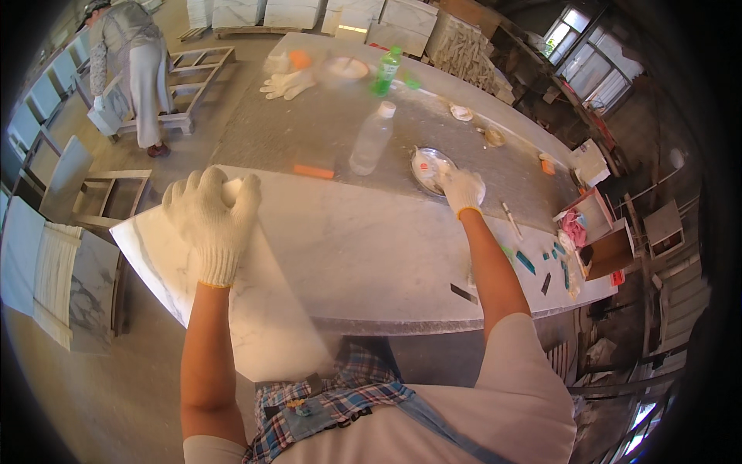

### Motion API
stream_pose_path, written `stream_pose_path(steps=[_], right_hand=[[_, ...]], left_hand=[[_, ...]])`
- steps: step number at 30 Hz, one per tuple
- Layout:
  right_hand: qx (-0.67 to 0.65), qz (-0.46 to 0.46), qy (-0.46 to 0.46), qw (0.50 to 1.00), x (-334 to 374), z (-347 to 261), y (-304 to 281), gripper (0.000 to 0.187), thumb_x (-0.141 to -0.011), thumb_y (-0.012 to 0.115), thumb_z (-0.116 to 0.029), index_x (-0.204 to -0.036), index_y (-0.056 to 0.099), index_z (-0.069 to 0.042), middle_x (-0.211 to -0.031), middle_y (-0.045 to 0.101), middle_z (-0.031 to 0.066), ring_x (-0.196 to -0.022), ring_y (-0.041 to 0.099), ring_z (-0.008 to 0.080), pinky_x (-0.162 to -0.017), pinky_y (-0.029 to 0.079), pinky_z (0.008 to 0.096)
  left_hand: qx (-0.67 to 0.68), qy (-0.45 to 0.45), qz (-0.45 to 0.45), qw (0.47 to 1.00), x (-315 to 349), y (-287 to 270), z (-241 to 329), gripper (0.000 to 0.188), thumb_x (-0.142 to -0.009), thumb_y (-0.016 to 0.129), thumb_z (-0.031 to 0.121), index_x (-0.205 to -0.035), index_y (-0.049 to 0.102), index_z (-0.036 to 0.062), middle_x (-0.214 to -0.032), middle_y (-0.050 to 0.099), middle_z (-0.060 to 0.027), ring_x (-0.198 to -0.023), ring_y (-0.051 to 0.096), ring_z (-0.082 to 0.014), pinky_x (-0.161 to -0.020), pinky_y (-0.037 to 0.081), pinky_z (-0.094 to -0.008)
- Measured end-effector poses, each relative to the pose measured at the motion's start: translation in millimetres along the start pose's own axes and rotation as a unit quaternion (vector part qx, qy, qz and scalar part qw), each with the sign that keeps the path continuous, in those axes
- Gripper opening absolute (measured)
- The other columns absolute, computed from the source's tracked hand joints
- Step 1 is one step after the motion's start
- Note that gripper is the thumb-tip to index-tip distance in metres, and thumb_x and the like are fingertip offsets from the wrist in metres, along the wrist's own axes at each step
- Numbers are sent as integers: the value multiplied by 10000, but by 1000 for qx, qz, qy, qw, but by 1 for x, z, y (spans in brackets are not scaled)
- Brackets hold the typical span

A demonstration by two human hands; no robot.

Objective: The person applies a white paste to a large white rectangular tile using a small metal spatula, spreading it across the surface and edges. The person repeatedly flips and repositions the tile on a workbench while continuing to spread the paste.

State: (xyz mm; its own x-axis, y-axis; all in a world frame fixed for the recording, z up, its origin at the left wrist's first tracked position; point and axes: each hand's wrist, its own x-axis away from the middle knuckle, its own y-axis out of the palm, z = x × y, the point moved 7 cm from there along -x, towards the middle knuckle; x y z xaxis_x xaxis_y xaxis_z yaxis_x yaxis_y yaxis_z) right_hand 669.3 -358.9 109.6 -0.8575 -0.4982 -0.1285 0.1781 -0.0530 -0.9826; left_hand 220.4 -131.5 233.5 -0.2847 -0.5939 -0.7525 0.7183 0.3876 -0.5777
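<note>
My left hand (210, 224), in a white knitted glove, grips the upper edge of a tilted white marble slab (280, 325) with grey veins. This slab leans over the left end of a flat marble surface (363, 255) along the table's front. My right hand (465, 191), also gloved, reaches into a round metal dish (443, 155). In the dish lies a white item with a red mark (424, 165), right at my fingers. The right fingers are bent together, and what is between them is hidden. Left of the dish stands a clear bottle (372, 139) with a white cap.
On the table are an orange block (313, 171), a green bottle (386, 71), loose gloves (287, 85) and a white marker (512, 221). Dark and teal strips (525, 263) lie near an open box (610, 251). A person (139, 69) bends beside a metal frame (193, 89) at far left.
</note>
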Motion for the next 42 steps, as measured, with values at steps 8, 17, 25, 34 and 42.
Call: stream_pose_path(steps=[8,17,25,34,42], right_hand=[[-120,0,-8,993,-35,-47,26,538,-926,543,-522,-1139,745,-72,-1140,714,218,-1105,673,388,-962,503,495],[-304,48,54,950,-36,-20,31,523,-885,634,-469,-1065,729,13,-1073,715,248,-1035,682,388,-873,506,459],[-703,-54,-34,708,64,-83,-81,239,-962,635,-204,-1137,666,-45,-969,642,-3,-815,560,77,-686,458,257],[-633,-193,-238,711,144,-196,-185,342,-944,656,-288,-1164,685,-28,-1042,645,0,-988,570,85,-869,448,248],[-608,-174,-267,727,156,-218,-203,338,-964,614,-286,-1130,693,-2,-1032,650,21,-964,567,110,-851,452,273]], left_hand=[[18,-10,-2,1000,-1,-4,2,336,-766,705,373,-682,596,67,-742,611,-106,-786,563,-336,-836,403,-469],[67,-18,27,997,0,-2,-2,338,-722,699,364,-636,566,66,-687,575,-94,-735,535,-315,-833,400,-443],[63,-19,31,997,1,-1,-5,312,-717,684,338,-612,579,64,-702,597,-97,-753,553,-317,-838,409,-443],[38,-15,41,998,1,-4,-2,337,-767,696,407,-689,653,82,-723,628,-95,-789,594,-311,-868,421,-446],[37,-27,21,999,1,0,-4,388,-787,655,462,-748,695,77,-751,647,-97,-801,596,-298,-920,402,-442]])
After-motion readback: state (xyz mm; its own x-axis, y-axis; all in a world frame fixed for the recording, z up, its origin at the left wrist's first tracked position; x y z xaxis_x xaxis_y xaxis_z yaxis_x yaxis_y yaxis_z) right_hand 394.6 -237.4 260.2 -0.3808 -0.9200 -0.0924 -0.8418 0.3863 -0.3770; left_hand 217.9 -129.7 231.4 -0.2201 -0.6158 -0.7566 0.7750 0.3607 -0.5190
